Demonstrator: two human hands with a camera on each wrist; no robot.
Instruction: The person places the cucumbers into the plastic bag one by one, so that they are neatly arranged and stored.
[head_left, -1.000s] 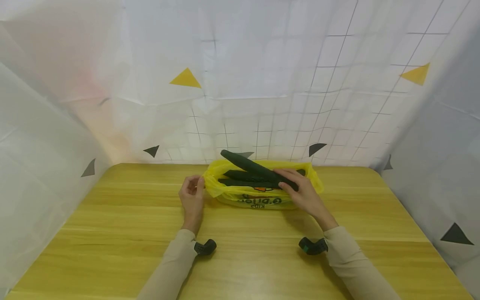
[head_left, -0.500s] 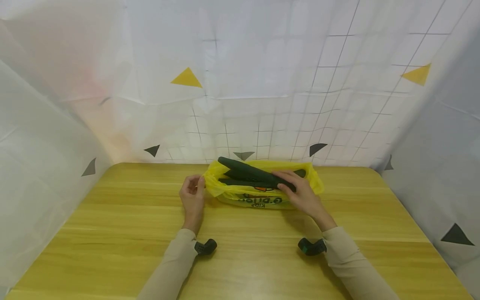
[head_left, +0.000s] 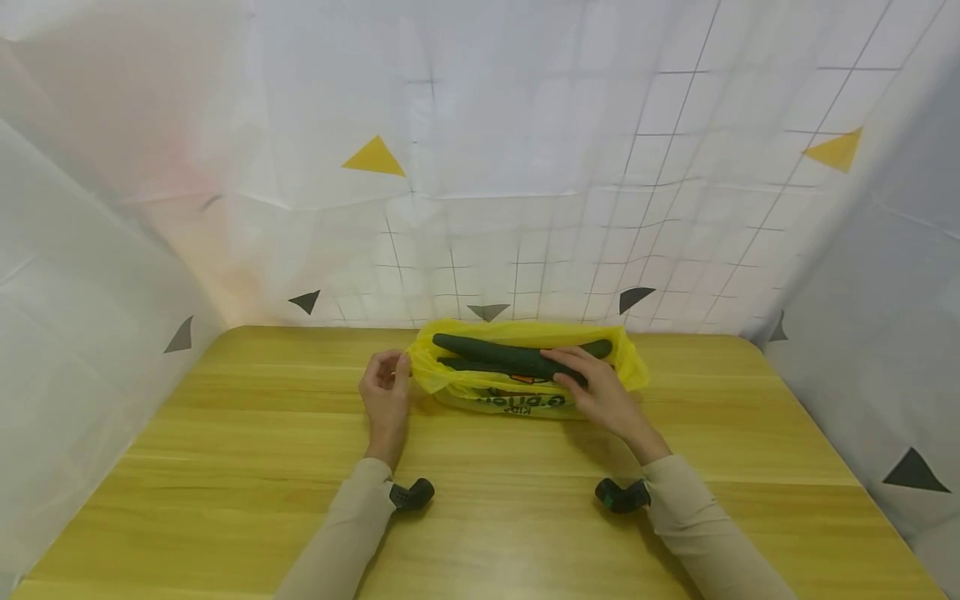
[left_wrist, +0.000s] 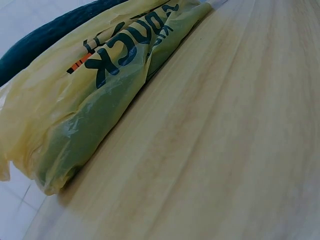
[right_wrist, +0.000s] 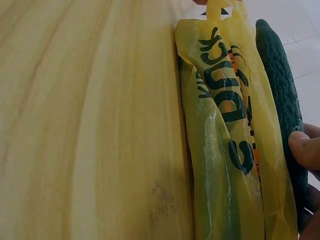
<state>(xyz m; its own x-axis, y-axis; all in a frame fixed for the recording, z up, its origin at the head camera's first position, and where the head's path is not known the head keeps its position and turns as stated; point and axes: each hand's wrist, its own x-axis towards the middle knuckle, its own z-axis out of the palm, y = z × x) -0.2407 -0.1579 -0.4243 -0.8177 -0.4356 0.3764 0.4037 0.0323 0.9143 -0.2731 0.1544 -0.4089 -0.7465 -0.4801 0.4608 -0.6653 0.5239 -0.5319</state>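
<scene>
A yellow plastic bag (head_left: 465, 398) with dark printed lettering lies lengthwise on the table, its mouth facing up. Cucumbers lie inside it. My right hand (head_left: 603, 398) grips one cucumber (head_left: 480, 350) near its right end, holding it over the bag's mouth above the others. In the right wrist view the thumb (right_wrist: 304, 147) presses on that bumpy dark green cucumber (right_wrist: 277, 70). At the bag's left end, my left hand (head_left: 386, 396) pinches the rim between thumb and fingers. The left wrist view shows the bag's side (left_wrist: 85, 120) and a cucumber (left_wrist: 45, 37) above its edge, without the hand.
The wood-grain table (head_left: 517, 517) extends around the bag. White sheeting (head_left: 480, 167) with grid lines and coloured triangles stands behind the table, with more at both sides. A small dark device (head_left: 412, 495) sits at each wrist.
The held cucumber's left end has come down from above the bag's rim to lie nearly level within the mouth. My right hand has shifted slightly left; the left hand stays at the rim.
</scene>
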